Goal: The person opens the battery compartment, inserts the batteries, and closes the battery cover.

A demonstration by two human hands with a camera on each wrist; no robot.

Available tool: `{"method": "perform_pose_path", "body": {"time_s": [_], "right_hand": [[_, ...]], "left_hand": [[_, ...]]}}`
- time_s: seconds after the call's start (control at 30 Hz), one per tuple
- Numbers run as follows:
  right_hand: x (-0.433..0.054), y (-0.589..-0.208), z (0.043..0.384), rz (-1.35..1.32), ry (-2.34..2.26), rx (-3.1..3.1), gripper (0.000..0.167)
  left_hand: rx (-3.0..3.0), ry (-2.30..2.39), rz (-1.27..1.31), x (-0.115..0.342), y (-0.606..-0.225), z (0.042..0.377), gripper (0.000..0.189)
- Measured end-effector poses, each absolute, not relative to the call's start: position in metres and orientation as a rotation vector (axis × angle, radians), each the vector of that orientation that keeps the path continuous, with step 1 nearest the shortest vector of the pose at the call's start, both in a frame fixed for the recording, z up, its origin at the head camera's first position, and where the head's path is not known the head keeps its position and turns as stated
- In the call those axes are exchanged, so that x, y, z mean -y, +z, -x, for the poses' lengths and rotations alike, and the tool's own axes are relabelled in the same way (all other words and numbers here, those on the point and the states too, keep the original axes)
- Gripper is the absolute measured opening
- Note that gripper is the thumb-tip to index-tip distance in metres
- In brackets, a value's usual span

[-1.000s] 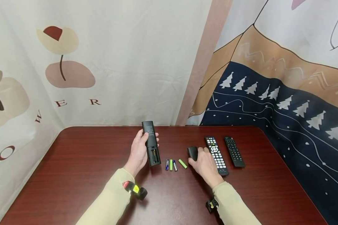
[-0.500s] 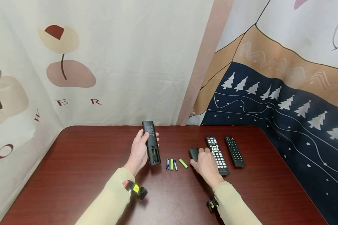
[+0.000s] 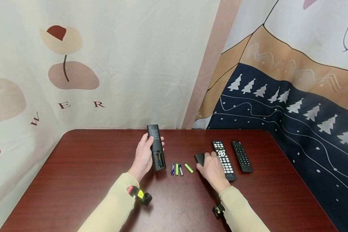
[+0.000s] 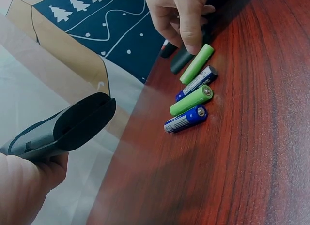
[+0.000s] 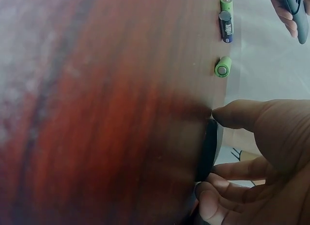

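Observation:
My left hand (image 3: 143, 158) grips a black remote control (image 3: 154, 138), back side up and raised off the table, thumb across its back. Its battery compartment (image 3: 159, 160) is uncovered at the near end. With thumb and fingers at opposite edges, my right hand (image 3: 213, 169) holds a dark battery cover (image 3: 199, 158) down at the tabletop; the hand hides part of it. Between the hands lie two blue batteries (image 4: 185, 119) and a green battery (image 4: 191, 100) side by side. Another green battery (image 3: 188, 168) lies slanted, nearer the right hand.
Just right of my right hand lies a black remote with white buttons (image 3: 220, 154), partly covered by that hand. Farther right is a slimmer black remote (image 3: 242, 156). The reddish-brown table (image 3: 84, 174) meets a printed curtain (image 3: 127, 80) along its back edge.
The far end of the battery cover has dropped slightly toward the table under my right hand. My left hand and its remote stay nearly still.

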State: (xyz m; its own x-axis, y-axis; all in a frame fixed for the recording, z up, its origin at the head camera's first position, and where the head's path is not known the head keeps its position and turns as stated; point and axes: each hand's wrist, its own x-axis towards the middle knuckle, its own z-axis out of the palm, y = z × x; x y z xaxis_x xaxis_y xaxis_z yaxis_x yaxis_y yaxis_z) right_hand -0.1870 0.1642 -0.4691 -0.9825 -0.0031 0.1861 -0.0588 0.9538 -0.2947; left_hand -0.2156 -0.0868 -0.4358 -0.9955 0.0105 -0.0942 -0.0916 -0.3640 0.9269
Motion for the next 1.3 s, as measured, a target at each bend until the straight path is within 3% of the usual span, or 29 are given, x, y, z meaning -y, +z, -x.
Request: {"method": "perform_pose_path", "body": {"time_s": [0.73, 1.3], "right_hand": [[-0.152, -0.462, 0.190, -0.299, 0.496, 2.831, 0.028], [-0.142, -0.462, 0.189, -0.536, 0.606, 2.958, 0.026]], "left_hand": [[-1.710, 2.552, 0.128, 0.090, -0.438, 0.219, 0.041], [-1.699, 2.551, 0.138, 0.089, -0.437, 0.219, 0.041]]}}
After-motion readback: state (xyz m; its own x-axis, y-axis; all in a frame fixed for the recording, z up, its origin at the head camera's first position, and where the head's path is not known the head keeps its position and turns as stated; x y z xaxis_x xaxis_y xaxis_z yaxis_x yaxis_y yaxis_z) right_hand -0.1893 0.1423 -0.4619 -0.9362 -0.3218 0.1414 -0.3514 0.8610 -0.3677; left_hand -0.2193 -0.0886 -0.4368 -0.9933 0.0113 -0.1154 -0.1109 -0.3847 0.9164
